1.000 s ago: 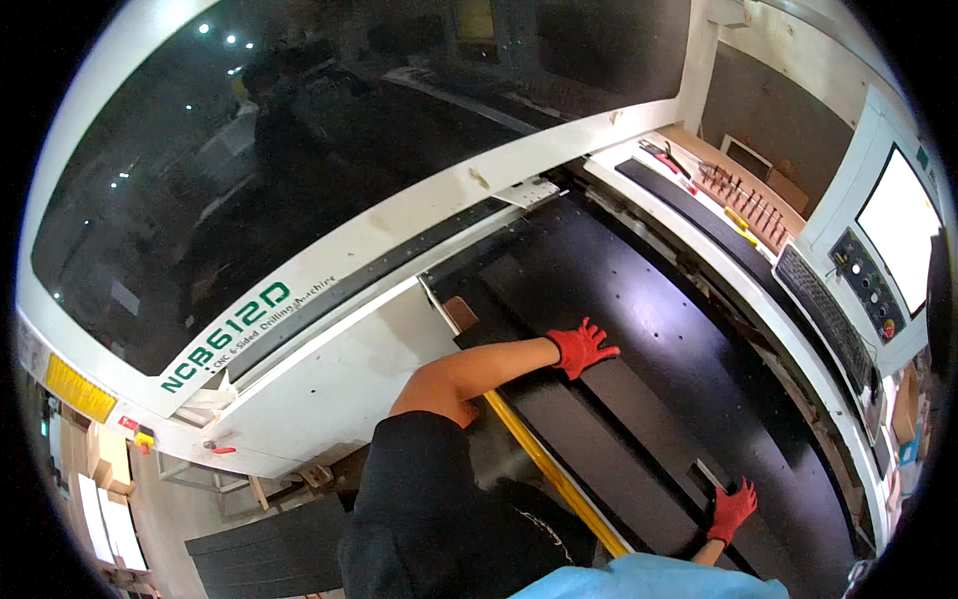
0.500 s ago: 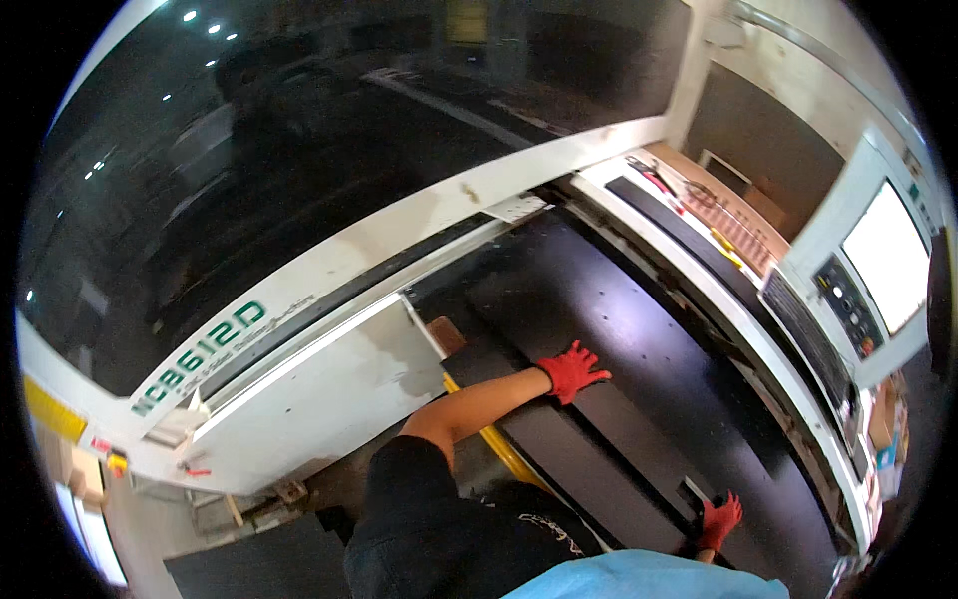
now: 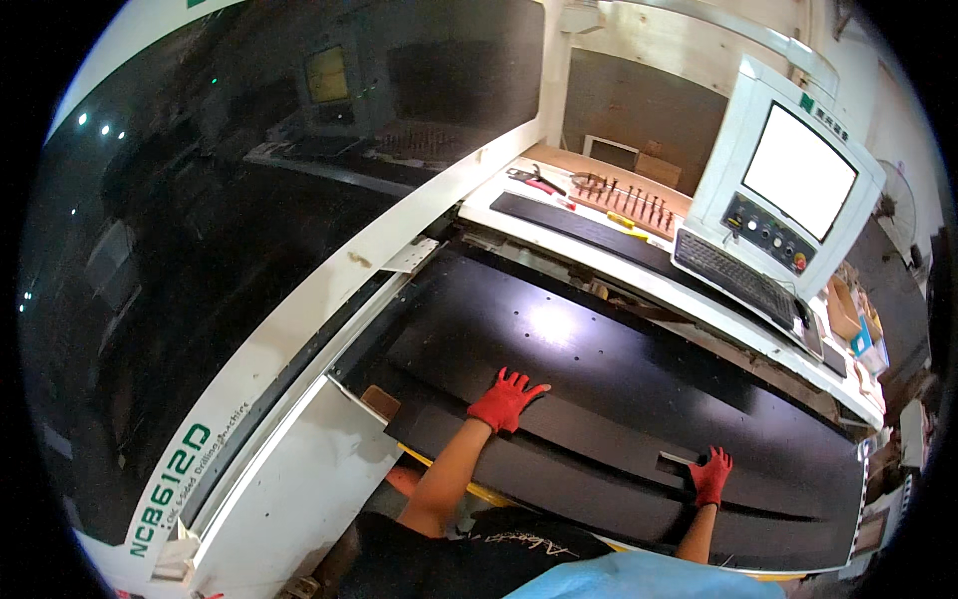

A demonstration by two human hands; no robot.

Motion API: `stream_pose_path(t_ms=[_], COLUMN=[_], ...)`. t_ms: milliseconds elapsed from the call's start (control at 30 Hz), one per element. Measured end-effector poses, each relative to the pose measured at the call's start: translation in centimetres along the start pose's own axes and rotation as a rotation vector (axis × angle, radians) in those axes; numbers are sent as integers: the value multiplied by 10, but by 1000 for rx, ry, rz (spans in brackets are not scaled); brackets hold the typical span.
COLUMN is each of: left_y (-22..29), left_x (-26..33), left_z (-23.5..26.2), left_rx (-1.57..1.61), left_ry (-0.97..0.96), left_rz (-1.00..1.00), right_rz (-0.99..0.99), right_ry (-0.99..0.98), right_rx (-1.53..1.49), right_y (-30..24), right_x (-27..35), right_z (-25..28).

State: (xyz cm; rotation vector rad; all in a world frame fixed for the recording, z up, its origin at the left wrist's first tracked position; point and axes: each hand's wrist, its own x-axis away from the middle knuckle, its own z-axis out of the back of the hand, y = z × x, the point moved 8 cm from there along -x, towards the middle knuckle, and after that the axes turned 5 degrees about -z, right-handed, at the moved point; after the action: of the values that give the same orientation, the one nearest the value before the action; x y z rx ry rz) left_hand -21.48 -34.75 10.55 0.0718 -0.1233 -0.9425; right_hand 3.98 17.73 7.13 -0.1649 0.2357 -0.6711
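My left hand [image 3: 506, 401], in a red glove, lies flat with fingers spread on a long dark panel [image 3: 599, 424]. My right hand [image 3: 710, 476], also red-gloved, rests further right on the same dark surface, its fingers stretched out and the thumb apart. Just beside it is a small rectangular cutout [image 3: 676, 460] with a pale edge. A dark step runs lengthwise between the near strip and the wider part beyond. Small drilled holes dot the shiny far part. Neither hand grips anything.
A white machine with a dark window [image 3: 299, 190] stands at left. Beyond the panel, a white ledge [image 3: 589, 222] carries a dark strip [image 3: 589, 228], a rack of drill bits [image 3: 639, 205], pliers [image 3: 539, 181] and a keyboard [image 3: 738, 273]. A control screen [image 3: 801, 172] rises at right.
My view has turned to the right, so more of the control cabinet and the panel's right end shows. Both hands stay spread on the dark surface, in nearly the same places.
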Motion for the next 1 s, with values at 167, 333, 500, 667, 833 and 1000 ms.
stream_pose_path(t_ms=[167, 333, 500, 667, 833, 1000], left_y=[3, 2, 8, 15, 18, 4], left_x=[0, 0, 1, 3, -3, -7], left_z=[13, 4, 5, 18, 20, 5], left_rx=[46, 7, 18, 129, 78, -89], left_ry=[-90, -73, -14, 25, -39, -142], left_rz=[17, 28, 10, -53, -20, 38], right_rz=[9, -28, -25, 39, 6, -16], right_ry=[-2, -50, -30, 113, 26, -37], right_rx=[36, 9, 12, -2, 21, 41], right_y=[0, -3, 9, -4, -11, -24], right_x=[0, 4, 9, 17, 17, 16], right_z=[1, 6, 4, 19, 27, 41])
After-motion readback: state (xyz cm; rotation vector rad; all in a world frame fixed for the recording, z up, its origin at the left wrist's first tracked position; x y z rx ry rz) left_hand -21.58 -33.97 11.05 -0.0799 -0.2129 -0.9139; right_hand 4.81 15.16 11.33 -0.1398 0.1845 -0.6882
